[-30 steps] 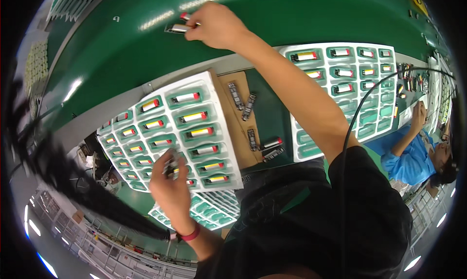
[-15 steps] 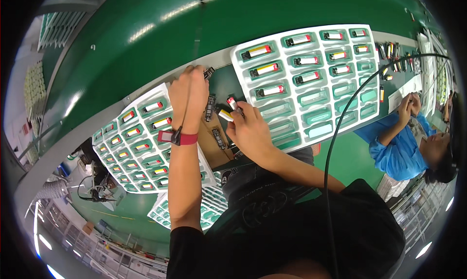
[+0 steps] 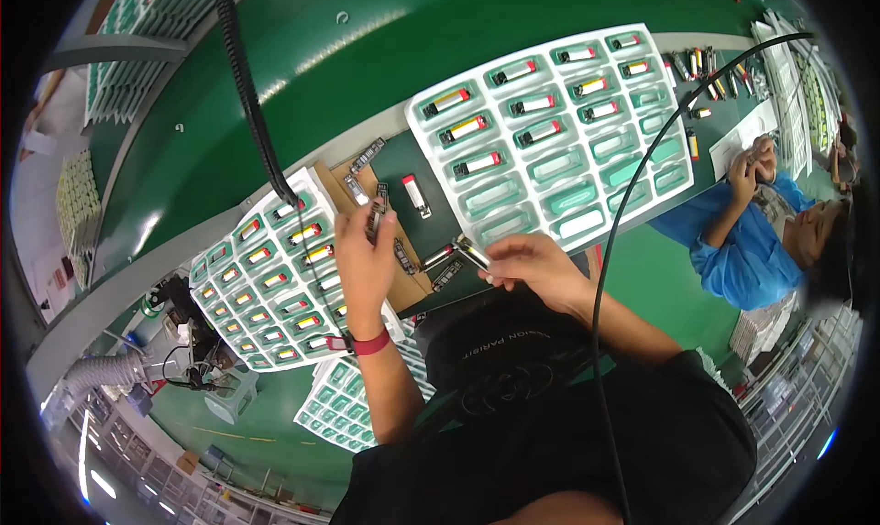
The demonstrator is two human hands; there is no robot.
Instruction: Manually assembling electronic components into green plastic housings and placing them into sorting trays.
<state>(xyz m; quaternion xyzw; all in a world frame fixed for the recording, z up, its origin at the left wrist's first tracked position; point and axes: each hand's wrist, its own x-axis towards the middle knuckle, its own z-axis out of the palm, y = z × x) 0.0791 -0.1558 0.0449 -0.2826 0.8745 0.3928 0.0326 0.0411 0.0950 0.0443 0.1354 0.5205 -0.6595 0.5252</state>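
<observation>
My left hand (image 3: 365,264), with a red wristband, is raised over the brown board (image 3: 396,282) and pinches a small dark metal module (image 3: 378,212) at its fingertips. My right hand (image 3: 532,261) grips another small silver-and-black module (image 3: 472,251) close beside it. Several loose modules lie on the dark mat (image 3: 408,168) between the two trays, one with a red end (image 3: 414,193). A white compartment tray (image 3: 270,282) with red-and-yellow labelled modules sits to the left. A larger white tray (image 3: 559,131), partly filled, sits to the right.
A green conveyor belt (image 3: 302,76) runs behind the trays. A black cable (image 3: 252,103) hangs down at the left and another (image 3: 623,223) crosses at the right. A person in a blue shirt (image 3: 742,241) works at the right. Stacked trays (image 3: 344,406) lie below.
My right hand came back from the green belt to the mat and now holds a module beside my left hand. My left hand rose from the left tray to the board.
</observation>
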